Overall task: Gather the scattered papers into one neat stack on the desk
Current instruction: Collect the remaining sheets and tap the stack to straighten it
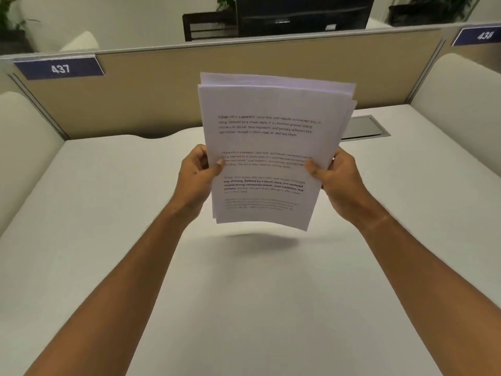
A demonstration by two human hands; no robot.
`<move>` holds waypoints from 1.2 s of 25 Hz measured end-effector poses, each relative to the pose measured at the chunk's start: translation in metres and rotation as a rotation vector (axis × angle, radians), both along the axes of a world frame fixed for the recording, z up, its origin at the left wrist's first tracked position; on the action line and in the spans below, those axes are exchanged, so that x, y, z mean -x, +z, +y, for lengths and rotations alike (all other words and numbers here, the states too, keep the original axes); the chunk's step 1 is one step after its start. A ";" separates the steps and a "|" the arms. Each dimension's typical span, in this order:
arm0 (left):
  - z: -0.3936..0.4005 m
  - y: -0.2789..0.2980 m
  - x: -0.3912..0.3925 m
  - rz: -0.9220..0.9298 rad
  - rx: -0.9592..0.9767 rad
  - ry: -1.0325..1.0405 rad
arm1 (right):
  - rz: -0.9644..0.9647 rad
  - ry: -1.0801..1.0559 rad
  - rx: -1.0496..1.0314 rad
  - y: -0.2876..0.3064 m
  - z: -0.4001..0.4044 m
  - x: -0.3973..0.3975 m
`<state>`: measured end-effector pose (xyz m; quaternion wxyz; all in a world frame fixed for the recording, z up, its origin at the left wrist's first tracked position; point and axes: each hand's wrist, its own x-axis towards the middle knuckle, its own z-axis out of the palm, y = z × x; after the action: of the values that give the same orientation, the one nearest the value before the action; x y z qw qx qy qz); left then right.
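A bundle of white printed papers (271, 142) hangs upright in the air above the white desk (244, 294), its shadow on the desktop below. The sheets are not flush: top and right edges stick out unevenly. My left hand (196, 176) grips the bundle's left edge, thumb on the front page. My right hand (334, 180) grips the right edge the same way, thumb on the front, fingers behind.
A beige partition (151, 96) with blue labels 437 (60, 68) and 438 (484, 36) closes off the desk's far side. A grey cable hatch (364, 127) lies in the desktop behind the papers. White side dividers stand at left and right. A dark monitor (301, 14) shows beyond the partition.
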<state>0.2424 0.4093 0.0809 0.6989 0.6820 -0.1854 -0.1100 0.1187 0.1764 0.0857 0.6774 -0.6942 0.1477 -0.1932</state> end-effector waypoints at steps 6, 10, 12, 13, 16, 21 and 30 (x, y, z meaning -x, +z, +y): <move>0.002 0.001 0.011 -0.034 0.000 0.040 | 0.033 0.027 0.071 -0.004 0.017 -0.007; 0.007 0.009 0.012 -0.077 0.042 0.050 | -0.014 0.049 0.072 0.003 0.013 -0.010; 0.006 0.007 0.016 -0.077 0.020 0.041 | -0.001 0.075 0.059 -0.001 0.015 -0.010; 0.004 0.005 0.018 -0.061 0.010 0.048 | 0.005 0.079 0.042 -0.003 0.016 -0.010; 0.001 0.005 0.018 -0.071 0.007 0.066 | -0.017 0.058 0.022 -0.006 0.013 -0.015; 0.000 -0.001 0.021 -0.108 -0.026 0.058 | -0.006 0.081 -0.010 -0.018 0.014 -0.010; -0.009 0.014 0.022 -0.147 0.082 0.138 | -0.087 -0.033 0.050 0.002 0.016 -0.010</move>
<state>0.2206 0.4008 0.0954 0.7167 0.6701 -0.1931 -0.0038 0.1289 0.1925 0.0876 0.6622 -0.6994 0.1248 -0.2381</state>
